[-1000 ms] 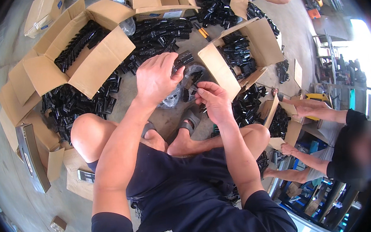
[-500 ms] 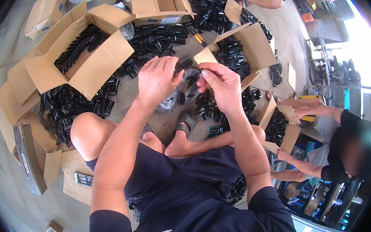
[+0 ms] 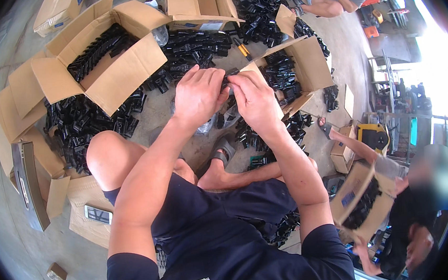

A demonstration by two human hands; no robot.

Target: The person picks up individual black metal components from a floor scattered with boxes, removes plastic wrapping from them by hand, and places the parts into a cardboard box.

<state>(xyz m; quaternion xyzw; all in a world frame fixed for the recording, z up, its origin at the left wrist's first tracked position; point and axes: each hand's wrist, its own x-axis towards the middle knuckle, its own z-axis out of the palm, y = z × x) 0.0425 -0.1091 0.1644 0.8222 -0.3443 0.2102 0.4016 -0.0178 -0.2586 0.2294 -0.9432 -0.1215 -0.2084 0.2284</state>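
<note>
Both my hands meet above a clear plastic bag (image 3: 208, 124) on the floor, in front of my crossed legs. My left hand (image 3: 198, 95) is closed around a short black plastic part (image 3: 231, 73), most of it covered by the fingers. My right hand (image 3: 255, 96) is closed too, its thumb and fingers pinching the same part's near right end. Whether the right fingers also hold something small cannot be seen. Loose black plastic parts (image 3: 190, 49) of similar look lie heaped just beyond my hands.
An open carton (image 3: 126, 74) with rowed black parts stands left, another carton (image 3: 313, 67) right. A yellow-and-black tool (image 3: 241, 49) lies between them. A phone (image 3: 98, 214) rests on cardboard at left. At right a co-worker holds a tilted carton (image 3: 340, 207); another person sits at the top.
My right hand has moved left and now touches the black part in my left hand. The co-worker at right has lifted and tilted a carton of parts.
</note>
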